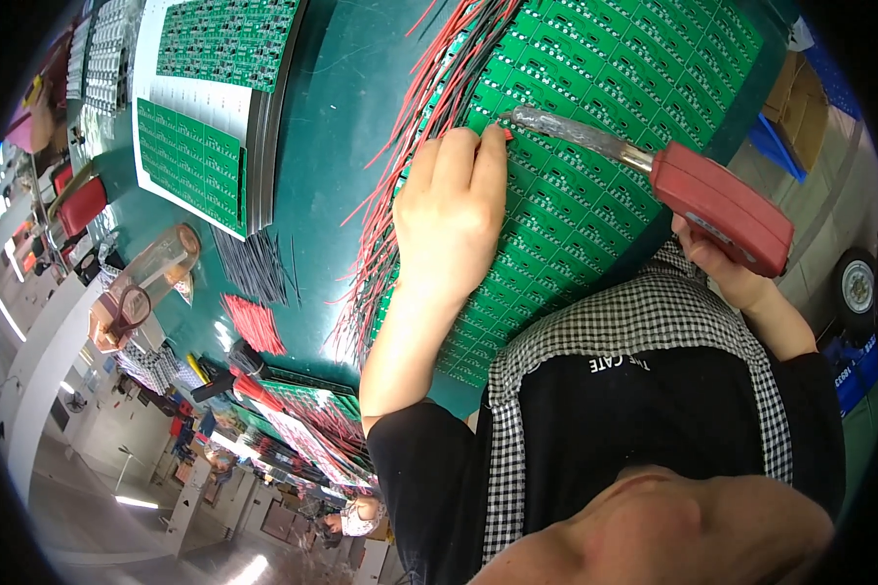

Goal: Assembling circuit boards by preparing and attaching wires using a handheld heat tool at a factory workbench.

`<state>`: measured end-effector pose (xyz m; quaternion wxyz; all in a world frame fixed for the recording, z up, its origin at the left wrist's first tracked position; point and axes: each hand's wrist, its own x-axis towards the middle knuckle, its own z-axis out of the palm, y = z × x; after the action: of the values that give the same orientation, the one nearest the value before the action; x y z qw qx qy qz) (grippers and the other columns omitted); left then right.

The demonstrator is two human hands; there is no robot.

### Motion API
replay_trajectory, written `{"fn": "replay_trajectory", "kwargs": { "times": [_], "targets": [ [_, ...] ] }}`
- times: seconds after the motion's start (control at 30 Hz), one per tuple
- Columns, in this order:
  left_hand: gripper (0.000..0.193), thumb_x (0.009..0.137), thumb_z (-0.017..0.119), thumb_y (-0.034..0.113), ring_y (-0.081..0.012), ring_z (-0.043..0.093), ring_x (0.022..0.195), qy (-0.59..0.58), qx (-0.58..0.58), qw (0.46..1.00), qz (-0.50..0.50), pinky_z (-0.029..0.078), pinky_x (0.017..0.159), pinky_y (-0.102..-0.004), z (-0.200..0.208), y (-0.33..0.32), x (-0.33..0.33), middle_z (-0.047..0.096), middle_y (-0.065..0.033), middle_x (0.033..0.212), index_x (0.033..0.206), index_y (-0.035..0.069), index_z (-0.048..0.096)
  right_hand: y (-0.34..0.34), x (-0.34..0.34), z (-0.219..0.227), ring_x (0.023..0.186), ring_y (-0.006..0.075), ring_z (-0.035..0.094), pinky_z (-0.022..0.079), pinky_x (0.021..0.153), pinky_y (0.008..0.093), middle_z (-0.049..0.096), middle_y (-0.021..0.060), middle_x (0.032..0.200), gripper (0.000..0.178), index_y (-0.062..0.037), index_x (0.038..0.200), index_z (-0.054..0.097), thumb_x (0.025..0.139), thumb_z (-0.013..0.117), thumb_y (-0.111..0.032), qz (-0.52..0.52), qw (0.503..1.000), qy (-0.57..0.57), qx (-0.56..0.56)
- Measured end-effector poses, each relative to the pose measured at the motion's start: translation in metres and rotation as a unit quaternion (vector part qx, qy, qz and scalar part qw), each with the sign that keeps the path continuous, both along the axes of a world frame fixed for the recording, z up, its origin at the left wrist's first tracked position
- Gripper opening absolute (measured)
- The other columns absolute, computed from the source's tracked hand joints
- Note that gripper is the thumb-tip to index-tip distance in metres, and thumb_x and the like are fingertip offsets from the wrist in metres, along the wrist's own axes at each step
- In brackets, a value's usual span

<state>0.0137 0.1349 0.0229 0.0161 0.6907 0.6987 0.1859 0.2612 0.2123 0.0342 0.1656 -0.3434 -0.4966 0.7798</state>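
- The left hand [449, 214] lies over the green circuit-board panel [605, 185], its grip narrow and seemingly closed on a red wire end [508, 135]; the fingers hide most of it. Pressing the heel of that hand lightly on the panel should steady the pinch.
- From there, the panel spreads from 12 round to 6 o'clock, and the bundle of red and black wires [429, 132] crosses its 9 o'clock edge. Loose strands are best swept clear of the joint, so none gets pulled or scorched.
- The right hand [727, 273] has its grip wrapped around the soldering iron [722, 210], whose red handle sits at 3 o'clock. Its tip reaches in to about 1 o'clock, just beside the left fingertips; contact with the board cannot be made out.
- Since the hot end is so near skin, a pinch slightly farther back along the wire would be safer.
- A good joint likely calls for seating the wire on its pad first, heating both briefly, then holding still while the solder sets.
- The black wires [254, 268], between 8 and 9 o'clock on the desk [337, 117], and the loose red wires [254, 325], at 8, are sensibly left apart by colour.
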Motion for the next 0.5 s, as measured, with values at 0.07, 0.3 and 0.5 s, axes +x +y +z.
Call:
{"fn": "replay_trajectory", "kwargs": {
  "times": [0.07, 0.3, 0.5],
  "targets": [
    [0.019, 0.067, 0.056, 0.006, -0.0183, 0.049, 0.063, -0.001, 0.006, 1.000, -0.001, 0.043, 0.053, -0.0281, -0.001, 0.000, 0.000, 0.045, -0.0055, 0.069, 0.085, 0.001, 0.058, 0.003, -0.002, 0.004, 0.079, 0.0080, 0.049, 0.042, 0.069, 0.0216, 0.054, 0.0048, 0.094, 0.050, 0.0008, 0.116, 0.044, 0.071, 0.065, -0.006, -0.018, 1.000, 0.002, 0.008],
    [0.019, 0.067, 0.056, 0.006, -0.0176, 0.048, 0.063, 0.034, -0.012, 0.999, 0.006, 0.043, 0.052, -0.0272, 0.000, -0.007, -0.001, 0.045, -0.0049, 0.070, 0.085, 0.002, 0.058, 0.009, -0.002, -0.013, 0.071, 0.0075, 0.050, 0.043, 0.065, 0.0209, 0.055, 0.0083, 0.104, 0.059, 0.0033, 0.117, 0.043, 0.065, 0.069, -0.009, 0.082, 0.968, -0.031, 0.237],
    [0.020, 0.067, 0.056, 0.006, -0.0177, 0.048, 0.063, 0.011, -0.002, 1.000, 0.004, 0.043, 0.052, -0.0274, 0.001, 0.000, 0.001, 0.045, -0.0049, 0.070, 0.086, 0.002, 0.058, 0.008, 0.009, -0.004, 0.071, 0.0065, 0.046, 0.040, 0.064, 0.0203, 0.053, 0.0033, 0.093, 0.053, 0.0023, 0.115, 0.045, 0.070, 0.067, -0.014, -0.015, 0.998, -0.021, 0.051]
  ]
}}
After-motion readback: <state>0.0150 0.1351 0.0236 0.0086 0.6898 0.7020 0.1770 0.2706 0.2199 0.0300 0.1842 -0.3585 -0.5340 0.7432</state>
